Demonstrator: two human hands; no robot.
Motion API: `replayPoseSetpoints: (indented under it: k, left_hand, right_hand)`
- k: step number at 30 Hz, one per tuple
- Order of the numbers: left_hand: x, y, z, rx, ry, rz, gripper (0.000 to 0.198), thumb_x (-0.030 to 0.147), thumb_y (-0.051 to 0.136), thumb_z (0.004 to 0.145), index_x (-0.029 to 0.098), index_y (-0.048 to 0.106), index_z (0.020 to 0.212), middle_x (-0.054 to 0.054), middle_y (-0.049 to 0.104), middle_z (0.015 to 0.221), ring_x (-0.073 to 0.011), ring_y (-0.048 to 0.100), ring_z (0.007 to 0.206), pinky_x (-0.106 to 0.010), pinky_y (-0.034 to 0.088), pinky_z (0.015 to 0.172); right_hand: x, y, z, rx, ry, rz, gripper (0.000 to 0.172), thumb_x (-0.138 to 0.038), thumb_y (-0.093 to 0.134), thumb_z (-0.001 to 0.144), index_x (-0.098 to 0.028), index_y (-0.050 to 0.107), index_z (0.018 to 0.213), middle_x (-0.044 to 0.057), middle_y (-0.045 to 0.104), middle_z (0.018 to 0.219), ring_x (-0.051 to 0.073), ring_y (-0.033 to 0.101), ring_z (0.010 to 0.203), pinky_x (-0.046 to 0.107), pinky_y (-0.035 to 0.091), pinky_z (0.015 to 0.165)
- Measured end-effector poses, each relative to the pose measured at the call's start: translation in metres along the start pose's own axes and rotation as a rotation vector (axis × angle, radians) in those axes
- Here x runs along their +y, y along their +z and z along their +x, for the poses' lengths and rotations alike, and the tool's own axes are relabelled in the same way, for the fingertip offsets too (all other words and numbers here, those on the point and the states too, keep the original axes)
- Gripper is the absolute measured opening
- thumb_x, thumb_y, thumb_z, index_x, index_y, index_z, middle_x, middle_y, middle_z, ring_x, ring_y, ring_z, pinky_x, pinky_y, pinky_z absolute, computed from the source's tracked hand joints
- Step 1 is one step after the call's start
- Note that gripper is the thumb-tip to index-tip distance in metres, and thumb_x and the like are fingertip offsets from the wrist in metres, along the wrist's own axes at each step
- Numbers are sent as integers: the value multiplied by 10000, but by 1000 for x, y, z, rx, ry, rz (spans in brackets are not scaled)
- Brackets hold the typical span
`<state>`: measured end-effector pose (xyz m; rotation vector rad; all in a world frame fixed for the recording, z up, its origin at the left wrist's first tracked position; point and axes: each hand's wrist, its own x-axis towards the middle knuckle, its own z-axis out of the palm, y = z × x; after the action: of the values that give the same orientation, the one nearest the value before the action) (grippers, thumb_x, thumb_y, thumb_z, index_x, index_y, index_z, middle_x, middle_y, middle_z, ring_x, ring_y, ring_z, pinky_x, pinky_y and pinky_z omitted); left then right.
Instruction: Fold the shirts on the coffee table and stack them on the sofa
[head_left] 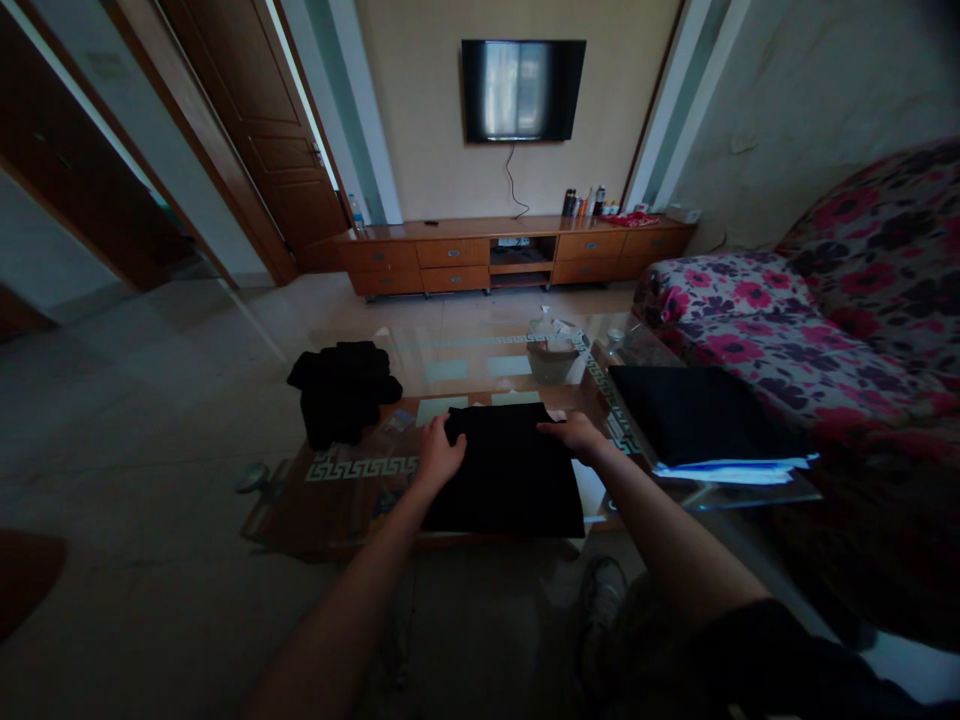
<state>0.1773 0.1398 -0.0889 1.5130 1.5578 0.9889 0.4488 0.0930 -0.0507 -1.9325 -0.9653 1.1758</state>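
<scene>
A black cloth [510, 480], roughly rectangular and flat, lies on the glass coffee table [360, 468] in front of me. At its far left corner my left hand [441, 455] grips the edge, thumb on top. My right hand [574, 435] pinches the far right corner, with the thumb over the fabric. Left of it sits a bunched black cloth pile [341, 390]. On the table's right part rests a neat black folded stack [705, 415] with white and blue layers showing at its near edge.
A glass bowl [553, 358] stands at the table's far side. Beyond is a wooden TV cabinet [450, 255] holding bottles, under a wall television [523, 90]. A flowered sofa [750, 330] borders the right. My shoe [602, 590] shows below the table's near edge.
</scene>
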Motion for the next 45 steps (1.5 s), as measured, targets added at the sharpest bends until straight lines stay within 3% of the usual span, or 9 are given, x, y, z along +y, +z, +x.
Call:
replayPoseSetpoints:
  k: [6, 15, 22, 25, 30, 34, 39, 41, 45]
  left_hand:
    - [4, -8, 8, -140, -212, -263, 450, 306, 824, 773, 155, 640, 1155, -152, 738, 1147, -258, 725, 1024, -405, 563, 940]
    - [37, -31, -8, -419, -438, -581, 350, 389, 818, 789, 123, 739, 1003, -159, 789, 1033, -265, 768, 892, -382, 613, 870]
    - [51, -43, -14, -664, -560, -769, 382, 465, 662, 930, 134, 732, 1108, -133, 785, 1099, -243, 748, 1040, -338, 563, 982]
    - [50, -46, -18, -717, -479, -745, 437, 501, 726, 879, 138, 734, 1121, -130, 781, 1117, -254, 729, 1093, -346, 542, 1013]
    - [56, -52, -20, -736, -296, -518, 487, 397, 938, 639, 138, 756, 1009, -133, 790, 1057, -283, 733, 1033, -395, 544, 997]
    - [98, -71, -19, -517, -8, -432, 512, 552, 818, 752, 154, 754, 1067, -123, 784, 1079, -294, 717, 1040, -445, 536, 1007]
    - [138, -98, -19, -248, 490, -111, 458, 497, 636, 928, 213, 708, 1281, -65, 700, 1319, -290, 571, 1310, -454, 383, 1183]
    - [122, -98, -18, -225, 585, 42, 430, 419, 573, 974, 263, 655, 1367, -47, 628, 1429, -275, 502, 1385, -459, 323, 1220]
    - [51, -88, -19, -388, 625, 428, 537, 192, 563, 952, 383, 556, 1454, -15, 490, 1572, -248, 445, 1442, -478, 315, 1223]
  right_hand:
    - [-6, -9, -9, -202, 65, 282, 333, -328, 854, 750, -122, 672, 937, 128, 778, 844, 216, 751, 751, 336, 639, 724]
    - [-11, -26, -17, -485, -3, 473, 273, -241, 849, 743, -155, 710, 962, 87, 794, 929, 177, 748, 793, 298, 611, 810]
    - [-17, -40, -12, -323, -144, 385, 422, -226, 904, 673, -192, 712, 1048, 14, 769, 866, 125, 683, 709, 215, 554, 676]
    - [-16, -42, -14, -400, -146, 318, 499, -321, 899, 694, -206, 716, 1143, 42, 780, 982, 156, 710, 821, 259, 568, 773]
    - [-25, -45, -22, -607, -177, 88, 465, -490, 909, 636, -160, 770, 933, 71, 780, 953, 206, 712, 891, 336, 570, 875]
    - [-60, -54, -41, -346, -480, 182, 486, -531, 901, 629, -165, 752, 912, 34, 756, 908, 179, 681, 822, 337, 571, 823]
    - [-94, -65, -61, -30, -847, 182, 418, -450, 895, 679, -217, 752, 996, 50, 713, 1066, 231, 646, 1032, 372, 518, 967]
    - [-86, -61, -57, 10, -890, 53, 336, -384, 849, 743, -220, 739, 1015, 66, 686, 1095, 244, 619, 1077, 373, 497, 992]
    - [-34, -38, -37, -39, -921, -375, 213, -170, 694, 802, -215, 660, 1007, 77, 623, 1094, 239, 581, 1062, 361, 467, 956]
